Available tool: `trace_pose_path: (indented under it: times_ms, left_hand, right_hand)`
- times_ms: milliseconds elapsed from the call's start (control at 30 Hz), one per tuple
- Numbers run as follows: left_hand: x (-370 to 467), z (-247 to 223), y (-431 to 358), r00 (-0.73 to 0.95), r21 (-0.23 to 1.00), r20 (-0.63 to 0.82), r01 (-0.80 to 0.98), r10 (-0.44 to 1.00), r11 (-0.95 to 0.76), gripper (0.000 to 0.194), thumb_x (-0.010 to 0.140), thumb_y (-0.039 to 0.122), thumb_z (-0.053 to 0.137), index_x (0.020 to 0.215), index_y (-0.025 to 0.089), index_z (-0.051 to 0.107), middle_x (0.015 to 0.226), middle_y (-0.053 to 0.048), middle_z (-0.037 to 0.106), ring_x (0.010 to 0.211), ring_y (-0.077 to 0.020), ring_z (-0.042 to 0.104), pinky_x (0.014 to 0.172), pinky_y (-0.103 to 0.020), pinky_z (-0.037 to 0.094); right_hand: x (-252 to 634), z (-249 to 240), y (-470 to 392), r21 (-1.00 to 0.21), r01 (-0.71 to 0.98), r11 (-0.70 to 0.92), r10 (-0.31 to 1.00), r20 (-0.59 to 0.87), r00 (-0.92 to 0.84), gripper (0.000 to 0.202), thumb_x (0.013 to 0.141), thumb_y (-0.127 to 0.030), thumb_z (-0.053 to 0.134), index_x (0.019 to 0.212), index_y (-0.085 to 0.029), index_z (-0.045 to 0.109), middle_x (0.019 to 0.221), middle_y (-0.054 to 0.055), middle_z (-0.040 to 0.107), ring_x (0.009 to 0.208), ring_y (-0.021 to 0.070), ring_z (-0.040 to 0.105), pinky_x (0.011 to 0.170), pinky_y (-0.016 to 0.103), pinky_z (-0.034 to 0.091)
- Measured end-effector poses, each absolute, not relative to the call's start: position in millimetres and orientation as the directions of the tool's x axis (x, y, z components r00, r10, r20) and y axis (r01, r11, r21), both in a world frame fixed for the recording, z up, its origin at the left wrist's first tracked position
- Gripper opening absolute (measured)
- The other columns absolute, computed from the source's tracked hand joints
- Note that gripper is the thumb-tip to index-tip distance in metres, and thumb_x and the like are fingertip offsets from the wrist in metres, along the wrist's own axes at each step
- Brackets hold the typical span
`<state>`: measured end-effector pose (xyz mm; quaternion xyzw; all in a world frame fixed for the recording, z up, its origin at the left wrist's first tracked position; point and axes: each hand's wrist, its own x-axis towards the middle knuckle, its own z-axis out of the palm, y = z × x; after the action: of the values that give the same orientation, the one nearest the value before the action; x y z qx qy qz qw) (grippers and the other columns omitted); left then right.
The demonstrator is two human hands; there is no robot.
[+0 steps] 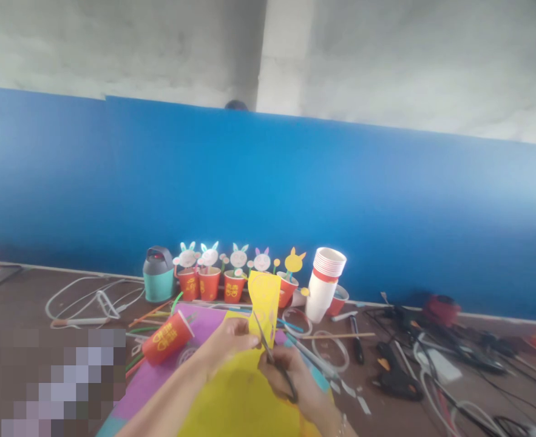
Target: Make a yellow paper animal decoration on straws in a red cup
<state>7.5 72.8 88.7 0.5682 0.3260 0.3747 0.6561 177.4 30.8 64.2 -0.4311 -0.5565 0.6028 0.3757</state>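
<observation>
Holding scissors (269, 355) + yellow paper (264, 294); tipped cup (170, 338) prob reads 囍.

The single camera is worn on the person's head and faces forward and down across the tabletop (26, 309), toward the far blue partition (268, 182) and the grey wall (386, 60) above it. The hands (226, 343) lie close to the lens, near and about midway between left and right, with the partition farther off. Coverage is wide to the left and right, and the partition's top edge slopes lower toward the right.
</observation>
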Motion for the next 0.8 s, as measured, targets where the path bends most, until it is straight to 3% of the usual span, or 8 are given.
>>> trace_pose_path:
  times_ms: [533, 800]
  left_hand:
    - [2.7, 78.4, 78.8, 0.513, 0.989, 0.006, -0.132, 0.858, 0.072, 0.031, 0.061, 0.041, 0.079, 0.072, 0.013, 0.073, 0.069, -0.004, 0.069, 0.068, -0.0175, 0.059, 0.069, -0.029, 0.042]
    - [2.5, 76.3, 80.6, 0.468, 0.995, -0.016, -0.080, 0.883, 0.060, 0.025, 0.061, 0.037, 0.077, 0.067, 0.014, 0.071, 0.069, -0.003, 0.069, 0.069, -0.0171, 0.059, 0.071, -0.029, 0.042]
  right_hand:
    - [177.4, 66.7, 30.9, -0.988, 0.070, -0.134, 0.930, -0.150, -0.335, 0.031, 0.067, -0.042, 0.070, 0.061, -0.020, 0.050, 0.039, -0.013, 0.030, 0.034, 0.0029, 0.020, 0.035, 0.021, 0.015]
    - [174.7, 76.7, 28.3, -0.980, 0.116, -0.159, 0.935, -0.188, -0.302, 0.018, 0.065, -0.036, 0.060, 0.064, -0.019, 0.054, 0.036, -0.013, 0.031, 0.032, 0.0033, 0.022, 0.035, 0.022, 0.015]
